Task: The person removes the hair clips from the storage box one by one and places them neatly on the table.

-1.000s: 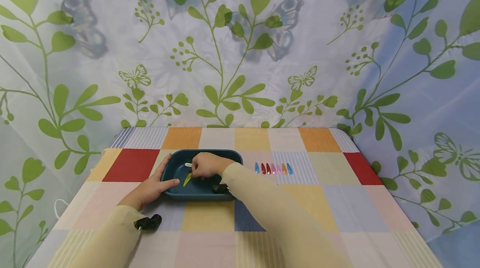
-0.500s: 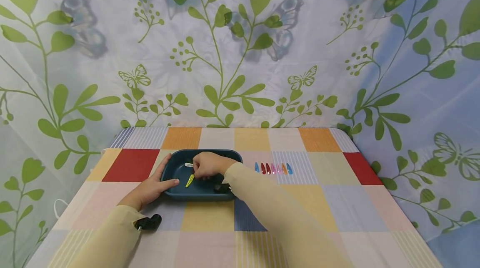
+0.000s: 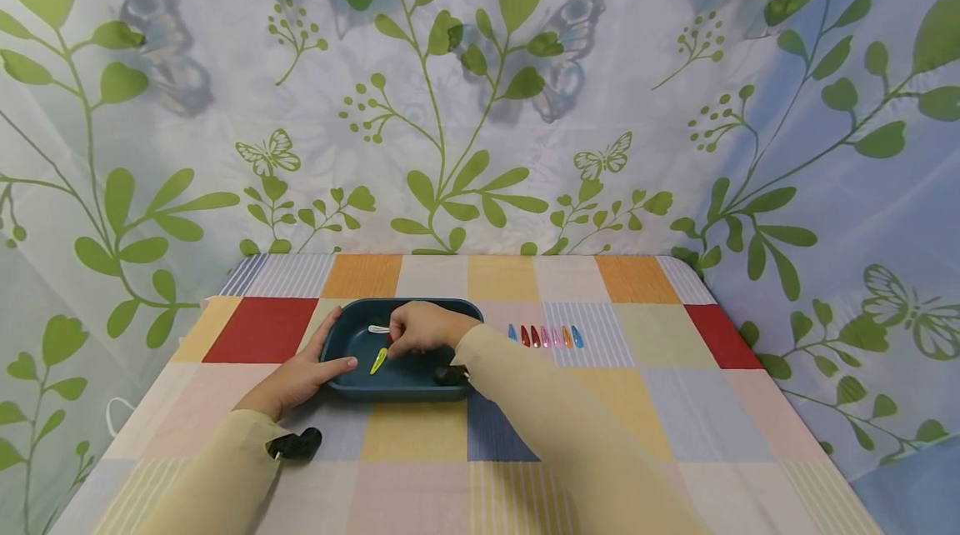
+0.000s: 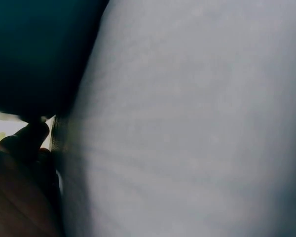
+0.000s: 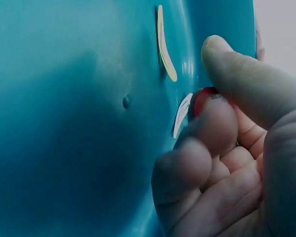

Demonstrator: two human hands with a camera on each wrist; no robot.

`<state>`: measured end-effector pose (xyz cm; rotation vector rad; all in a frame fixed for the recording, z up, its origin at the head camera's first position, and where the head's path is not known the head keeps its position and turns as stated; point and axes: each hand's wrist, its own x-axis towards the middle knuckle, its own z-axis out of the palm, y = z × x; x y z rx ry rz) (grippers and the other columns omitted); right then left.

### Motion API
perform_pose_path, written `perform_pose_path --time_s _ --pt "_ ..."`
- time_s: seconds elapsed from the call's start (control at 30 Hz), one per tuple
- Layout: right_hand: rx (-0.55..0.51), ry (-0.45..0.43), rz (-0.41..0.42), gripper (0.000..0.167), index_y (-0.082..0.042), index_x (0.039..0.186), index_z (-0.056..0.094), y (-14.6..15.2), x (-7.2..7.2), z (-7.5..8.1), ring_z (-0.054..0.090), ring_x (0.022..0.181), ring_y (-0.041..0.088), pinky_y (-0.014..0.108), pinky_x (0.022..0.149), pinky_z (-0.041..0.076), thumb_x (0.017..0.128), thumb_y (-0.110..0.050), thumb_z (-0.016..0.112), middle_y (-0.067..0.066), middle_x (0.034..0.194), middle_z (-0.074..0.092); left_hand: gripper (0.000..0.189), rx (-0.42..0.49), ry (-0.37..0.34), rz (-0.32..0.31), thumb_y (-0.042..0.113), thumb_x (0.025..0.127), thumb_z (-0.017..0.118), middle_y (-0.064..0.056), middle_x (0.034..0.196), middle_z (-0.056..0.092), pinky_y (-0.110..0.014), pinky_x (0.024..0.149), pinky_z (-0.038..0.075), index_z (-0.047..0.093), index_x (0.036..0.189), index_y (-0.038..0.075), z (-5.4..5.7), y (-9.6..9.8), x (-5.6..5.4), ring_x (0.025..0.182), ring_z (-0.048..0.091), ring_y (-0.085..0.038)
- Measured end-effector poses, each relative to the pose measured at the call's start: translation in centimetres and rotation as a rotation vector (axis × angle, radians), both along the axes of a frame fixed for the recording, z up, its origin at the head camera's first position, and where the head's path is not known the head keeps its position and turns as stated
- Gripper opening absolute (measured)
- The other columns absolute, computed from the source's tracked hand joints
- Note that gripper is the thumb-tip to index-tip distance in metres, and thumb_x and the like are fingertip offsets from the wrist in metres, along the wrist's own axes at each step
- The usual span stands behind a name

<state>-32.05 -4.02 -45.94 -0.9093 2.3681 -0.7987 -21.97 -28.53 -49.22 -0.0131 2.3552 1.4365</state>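
In the head view, my left hand (image 3: 296, 377) grips the left side of a dark blue-green tray (image 3: 405, 395), thumb over its wall. Inside the tray, my right hand (image 3: 427, 328) has its fingers curled. The right wrist view shows a red hair clip (image 5: 202, 101), partly hidden, between the thumb and the curled fingers of that hand. A white snap hair clip (image 3: 378, 329) and a yellow-green one (image 3: 378, 361) lie on the tray floor just left of the right hand. The left wrist view is mostly tablecloth (image 4: 187, 118), with dim fingers at its left edge.
Right of the tray, several hair clips (image 3: 546, 337) in blue, red, pink and orange lie in a row on the patchwork tablecloth (image 3: 645, 410). A leaf-patterned curtain (image 3: 480, 102) hangs behind the table.
My right hand has drawn slightly right, its thumb and finger now parted more. The yellow-green clip has shifted a little and lies more uncovered. My left hand stays on the tray.
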Motion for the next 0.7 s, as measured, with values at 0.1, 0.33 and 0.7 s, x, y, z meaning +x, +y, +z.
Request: perform_pose_path --time_s 0.1,0.33,0.7 --pt "0.011 0.017 -0.013 0.023 -0.016 0.081 0.065 0.3 -0.2 -0.1 0.054 0.057 0.008 0.022 0.052 0.050 0.089 -0.021 0.086 -0.007 0.072 0.057 0.106 -0.001 0.002 0.003 0.049 0.098 0.069 -0.017 0.177 -0.009 -0.078 0.121 0.022 -0.014 0.165 0.050 0.0 0.1 0.0 0.158 0.002 -0.052" --pt "-0.032 -0.016 -0.010 0.013 -0.013 0.091 0.072 1.5 -0.6 0.4 0.058 0.061 0.010 0.023 0.056 0.053 0.090 -0.018 0.085 -0.007 0.077 0.066 0.107 -0.003 0.017 0.002 0.049 0.097 0.069 -0.017 0.177 -0.008 -0.077 0.122 0.022 -0.014 0.165 0.049 0.0 0.1 0.0 0.158 0.002 -0.052" --pt "-0.166 -0.125 -0.024 0.031 0.004 0.127 0.073 3.8 -0.2 2.3 0.063 0.070 0.013 0.024 0.063 0.057 0.097 -0.007 0.073 0.004 0.097 0.076 0.108 0.002 0.009 0.004 0.048 0.097 0.070 -0.019 0.176 -0.007 -0.075 0.120 0.029 -0.015 0.165 0.049 -0.2 0.0 -0.1 0.157 0.003 -0.053"
